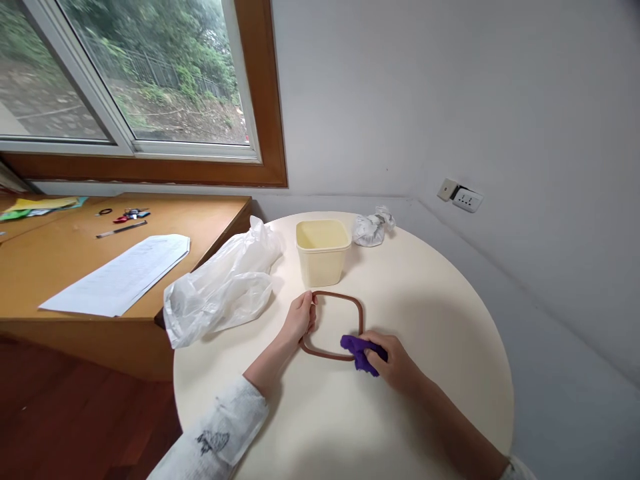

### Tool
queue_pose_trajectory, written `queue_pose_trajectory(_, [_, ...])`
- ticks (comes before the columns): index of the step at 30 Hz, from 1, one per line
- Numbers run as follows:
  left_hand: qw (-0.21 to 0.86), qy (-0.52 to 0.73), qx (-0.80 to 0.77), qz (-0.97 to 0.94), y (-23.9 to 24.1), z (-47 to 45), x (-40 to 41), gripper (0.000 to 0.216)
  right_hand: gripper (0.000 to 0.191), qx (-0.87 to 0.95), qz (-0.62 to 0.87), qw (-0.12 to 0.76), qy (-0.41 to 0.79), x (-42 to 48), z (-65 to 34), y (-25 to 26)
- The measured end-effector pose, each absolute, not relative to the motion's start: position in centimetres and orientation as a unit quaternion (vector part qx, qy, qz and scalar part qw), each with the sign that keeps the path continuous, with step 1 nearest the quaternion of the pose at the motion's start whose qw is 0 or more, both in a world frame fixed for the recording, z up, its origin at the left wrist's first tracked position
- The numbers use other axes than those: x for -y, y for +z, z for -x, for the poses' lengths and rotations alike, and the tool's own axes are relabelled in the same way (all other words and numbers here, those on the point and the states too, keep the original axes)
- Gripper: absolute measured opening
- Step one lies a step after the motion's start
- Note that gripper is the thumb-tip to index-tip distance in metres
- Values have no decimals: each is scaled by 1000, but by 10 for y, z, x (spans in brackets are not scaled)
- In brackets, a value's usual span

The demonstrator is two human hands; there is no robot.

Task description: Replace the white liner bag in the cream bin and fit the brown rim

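A brown square ring with rounded corners [361,315], like a rim or frame, is held over the round cream table [435,387]. My left hand [301,316] is closed around its left side. In my right hand [393,360] a purple cloth [367,353] is bunched up and pressed against the ring's lower right corner. Just beyond the ring stands a pale yellow square bin [323,263], upright, its open top facing up.
A crumpled white plastic bag [225,287] lies at the table's left edge, and a small knotted bag [370,230] sits at the back. On the wooden desk [220,207] are paper sheets [125,273], a pen [121,229] and keys [134,214]. A wall socket [467,199] is at right.
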State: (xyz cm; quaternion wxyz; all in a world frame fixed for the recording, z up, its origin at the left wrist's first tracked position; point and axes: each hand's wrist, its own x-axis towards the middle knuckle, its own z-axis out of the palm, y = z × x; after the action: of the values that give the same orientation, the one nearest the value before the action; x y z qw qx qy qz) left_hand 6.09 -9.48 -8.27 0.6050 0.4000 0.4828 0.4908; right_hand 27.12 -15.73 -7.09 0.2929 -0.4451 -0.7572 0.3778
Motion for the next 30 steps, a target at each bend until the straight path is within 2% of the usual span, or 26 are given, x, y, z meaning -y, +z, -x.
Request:
queue_pose_trajectory(4, [611,507,-470,-386,-85,-61,95,40,21,803,413,378,204,160,-267,-71])
queue_pose_trajectory(7, [609,522,-465,-374,-86,-61,94,40,26,853,368,345,132,164,-257,-70])
queue_pose_trajectory(12, [614,532,-457,-361,-89,-61,91,41,27,885,350,281,124,169,-243,-76])
queue_pose_trajectory(18, [637,536,-434,-343,-87,-63,92,39,22,865,402,283,100,159,-254,-89])
queue_pose_trajectory(25, [662,499,-434,-353,-80,-59,94,48,18,810,500,300,63,136,-293,-97])
queue_pose_trajectory(30, [658,491,-438,-367,-78,-60,95,46,20,762,569,305,50,104,-322,-99])
